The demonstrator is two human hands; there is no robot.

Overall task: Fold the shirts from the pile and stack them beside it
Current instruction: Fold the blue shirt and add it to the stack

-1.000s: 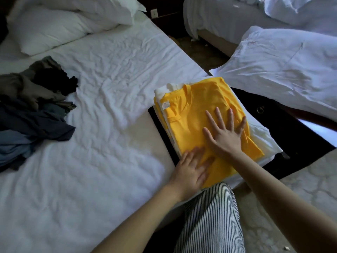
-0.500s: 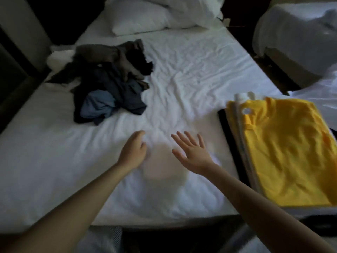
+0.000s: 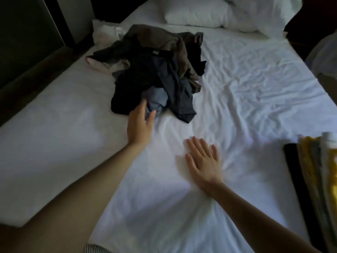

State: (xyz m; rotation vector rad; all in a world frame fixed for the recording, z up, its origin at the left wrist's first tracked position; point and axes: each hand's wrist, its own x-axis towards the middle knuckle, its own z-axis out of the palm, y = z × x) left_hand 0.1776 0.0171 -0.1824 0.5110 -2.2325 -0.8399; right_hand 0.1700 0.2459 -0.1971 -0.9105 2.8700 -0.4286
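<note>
Step in hand: fetching next shirt from pile point(image 3: 155, 70), heap of dark garments on far left part of bed sheet point(image 3: 246, 92)
Folded stack point(image 3: 317, 161), yellow on top, at right frame edge, well apart from pile
Left hand point(image 3: 140, 123) at pile's near edge, fingers and thumb parted moderately, tips touching light blue shirt point(image 3: 157, 99); no closed grip visible
Right hand point(image 3: 202, 159) flat on sheet, fingers spread wide, holding nothing
Next move likely calls for pinching blue shirt, drawing it free of tangled dark ones, spreading it on bare sheet between pile and stack
</note>
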